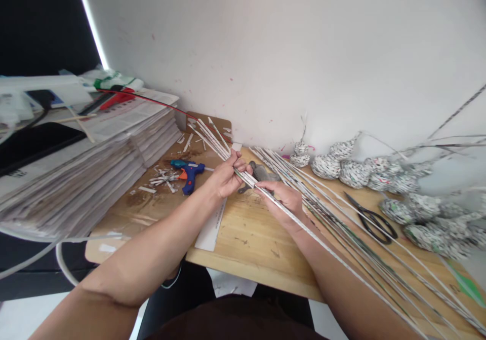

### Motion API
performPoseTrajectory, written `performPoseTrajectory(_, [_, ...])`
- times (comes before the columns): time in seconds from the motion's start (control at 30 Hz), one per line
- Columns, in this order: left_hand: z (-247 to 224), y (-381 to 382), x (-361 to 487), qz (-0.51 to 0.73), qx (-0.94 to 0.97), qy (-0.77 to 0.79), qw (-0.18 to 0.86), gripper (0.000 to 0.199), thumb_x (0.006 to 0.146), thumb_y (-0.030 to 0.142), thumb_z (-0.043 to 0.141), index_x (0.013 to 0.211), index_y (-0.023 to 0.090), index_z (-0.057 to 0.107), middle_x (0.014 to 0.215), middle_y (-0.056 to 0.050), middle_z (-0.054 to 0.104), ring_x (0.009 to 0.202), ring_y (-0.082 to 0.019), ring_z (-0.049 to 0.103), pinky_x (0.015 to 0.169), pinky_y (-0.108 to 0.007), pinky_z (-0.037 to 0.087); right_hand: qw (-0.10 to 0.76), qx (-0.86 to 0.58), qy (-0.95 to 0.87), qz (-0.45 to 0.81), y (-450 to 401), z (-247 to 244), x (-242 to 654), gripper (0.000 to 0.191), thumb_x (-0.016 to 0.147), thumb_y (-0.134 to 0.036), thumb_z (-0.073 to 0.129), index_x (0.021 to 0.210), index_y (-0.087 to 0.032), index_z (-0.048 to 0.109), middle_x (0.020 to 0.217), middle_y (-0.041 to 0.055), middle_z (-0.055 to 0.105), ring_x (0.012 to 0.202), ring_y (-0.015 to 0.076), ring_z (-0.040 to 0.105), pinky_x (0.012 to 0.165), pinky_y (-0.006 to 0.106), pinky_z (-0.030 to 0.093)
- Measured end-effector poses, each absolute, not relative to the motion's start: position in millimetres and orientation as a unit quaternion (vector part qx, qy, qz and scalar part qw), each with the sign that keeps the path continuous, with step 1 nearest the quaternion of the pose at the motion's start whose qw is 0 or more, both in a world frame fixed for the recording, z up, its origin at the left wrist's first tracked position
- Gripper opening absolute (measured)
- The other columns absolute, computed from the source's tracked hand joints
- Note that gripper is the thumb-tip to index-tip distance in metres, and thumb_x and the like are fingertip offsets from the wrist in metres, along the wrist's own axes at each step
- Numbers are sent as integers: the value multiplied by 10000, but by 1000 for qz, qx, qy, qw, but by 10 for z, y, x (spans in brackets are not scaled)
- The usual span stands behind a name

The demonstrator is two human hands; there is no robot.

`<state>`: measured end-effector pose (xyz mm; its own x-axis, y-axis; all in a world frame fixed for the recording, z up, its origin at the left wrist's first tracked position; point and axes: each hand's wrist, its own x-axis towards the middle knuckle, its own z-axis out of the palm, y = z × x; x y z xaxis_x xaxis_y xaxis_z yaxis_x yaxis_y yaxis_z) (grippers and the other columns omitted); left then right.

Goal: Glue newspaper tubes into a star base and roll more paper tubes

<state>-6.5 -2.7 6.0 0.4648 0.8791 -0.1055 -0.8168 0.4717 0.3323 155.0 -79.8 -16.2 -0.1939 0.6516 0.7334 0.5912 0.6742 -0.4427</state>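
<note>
My left hand (231, 174) is closed around a small bundle of rolled paper sticks (212, 141), whose ends fan out toward the wall. Just to the right, my right hand (280, 197) pinches a long paper stick (322, 236) where it meets the bundle. That stick slants down across my right forearm to the lower right. Under my hands lies a dark grey object (262, 173), partly hidden. Many more loose paper sticks (334, 224) lie on the table beside my right hand.
A blue glue gun (191, 174) and paper scraps (164, 179) lie on the left of the wooden table (254, 249). Stacked newspapers (94, 173) rise at far left. Black-handled scissors (374, 223) and several woven paper shapes (355, 173) occupy the right side along the wall.
</note>
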Motion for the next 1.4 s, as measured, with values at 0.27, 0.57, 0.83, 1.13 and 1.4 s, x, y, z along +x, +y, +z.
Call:
performPoseTrajectory(0.27, [81, -35, -71, 490, 114, 144, 852, 314, 970, 327, 366, 746, 152, 499, 518, 73, 301, 429, -60, 356, 573, -222, 507, 442, -389, -808, 1, -800, -97, 1550, 103, 872, -217, 639, 956, -206, 697, 861, 32, 745, 759, 152, 689, 745, 243, 527])
performPoseTrajectory(0.57, [65, -53, -41, 482, 172, 180, 840, 282, 958, 330, 400, 756, 157, 496, 512, 77, 280, 421, -66, 341, 537, -226, 503, 436, -438, -750, 234, -748, -167, 1537, 142, 885, -311, 603, 875, -179, 656, 766, 34, 697, 694, 157, 662, 663, 269, 511])
performPoseTrajectory(0.83, [25, -29, -82, 426, 211, 170, 863, 250, 957, 301, 414, 838, 141, 564, 542, 58, 385, 458, -77, 448, 601, -272, 568, 424, -437, -560, 562, -655, -260, 1584, 309, 772, -428, 723, 878, -142, 676, 725, 54, 727, 640, 155, 698, 590, 247, 542])
performPoseTrajectory(1.13, [-21, -25, -105, 378, 259, 162, 874, 312, 962, 289, 406, 1093, 100, 617, 950, -148, 684, 890, -232, 693, 804, -409, 570, 418, -445, -501, 613, -706, -179, 1562, 313, 730, -395, 770, 846, -136, 638, 731, 40, 718, 609, 146, 704, 506, 192, 513])
performPoseTrajectory(1.4, [-6, -68, -94, 350, 310, 123, 875, 349, 976, 299, 360, 1176, 127, 590, 998, -142, 692, 930, -238, 693, 827, -405, 562, 380, -473, -484, 630, -708, -146, 1558, 362, 696, -370, 798, 909, -153, 602, 701, 19, 709, 543, 135, 682, 428, 171, 473])
